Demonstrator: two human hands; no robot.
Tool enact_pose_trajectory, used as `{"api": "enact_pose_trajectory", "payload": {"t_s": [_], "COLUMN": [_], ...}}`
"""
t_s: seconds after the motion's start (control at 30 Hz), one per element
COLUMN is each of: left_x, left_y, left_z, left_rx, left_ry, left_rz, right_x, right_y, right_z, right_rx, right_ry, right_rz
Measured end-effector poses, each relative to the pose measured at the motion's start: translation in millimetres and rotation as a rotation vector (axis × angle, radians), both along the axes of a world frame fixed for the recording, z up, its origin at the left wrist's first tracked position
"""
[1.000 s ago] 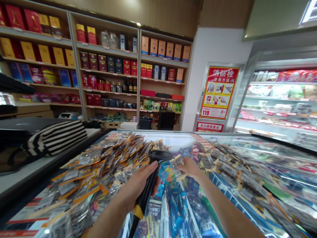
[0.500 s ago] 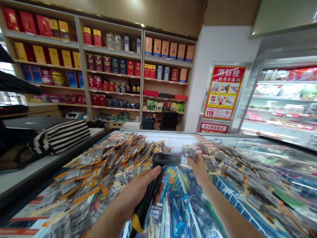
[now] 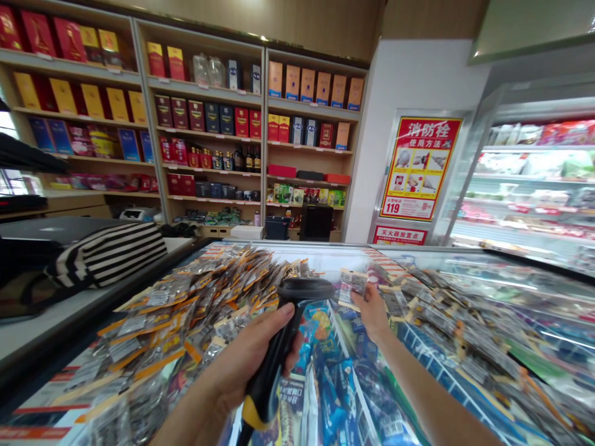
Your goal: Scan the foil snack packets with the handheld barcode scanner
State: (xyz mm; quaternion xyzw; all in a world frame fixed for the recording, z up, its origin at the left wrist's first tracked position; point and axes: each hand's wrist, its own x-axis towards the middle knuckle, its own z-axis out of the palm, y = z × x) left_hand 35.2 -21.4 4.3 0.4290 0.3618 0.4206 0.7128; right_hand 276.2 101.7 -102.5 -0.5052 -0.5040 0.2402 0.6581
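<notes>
A black and yellow barcode scanner [image 3: 274,362] is gripped by its handle in my left hand [image 3: 253,347], with the thumb along its upper side and its head toward the packet. Between the thumb and fingers of my right hand [image 3: 373,311] is a small clear packet [image 3: 352,286] with a pale top strip and grey print. The scanner head sits just left of this packet, apart from it. Below both hands, blue food packs [image 3: 332,384] show in the freezer. To the left spreads a heap of similar packets [image 3: 186,303] with orange edges.
More packets [image 3: 460,322] lie on the freezer's right side. A striped black-and-white bag [image 3: 123,251] rests on the counter at left. Shelves of boxes [image 3: 204,118] stand behind, with a red fire-hydrant notice [image 3: 421,167] and a lit fridge [image 3: 539,179] at right.
The scanner and my left hand have shifted slightly left and up, so its head stands a little higher. The packet in my right hand has barely moved. The camera view has shifted slightly.
</notes>
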Motion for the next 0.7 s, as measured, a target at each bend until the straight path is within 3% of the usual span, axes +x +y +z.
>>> {"api": "enact_pose_trajectory", "payload": {"t_s": [0.43,0.57,0.7], "left_x": [-0.8,-1.4,-4.2], "left_y": [0.2,1.9,5.9], "left_z": [-1.7,1.6,4.8], "left_rx": [-0.022,0.078,0.143], "left_ry": [-0.070,0.098,0.260], "left_rz": [-0.054,0.059,0.211], "right_x": [-2.3,1.3,2.9], "right_y": [-4.8,-2.3,2.5], "right_z": [1.5,-1.8,-0.6], "right_rx": [-0.030,-0.052,-0.128], "right_ry": [0.031,-0.019,-0.264], "right_rz": [-0.001,-0.051,-0.195]}}
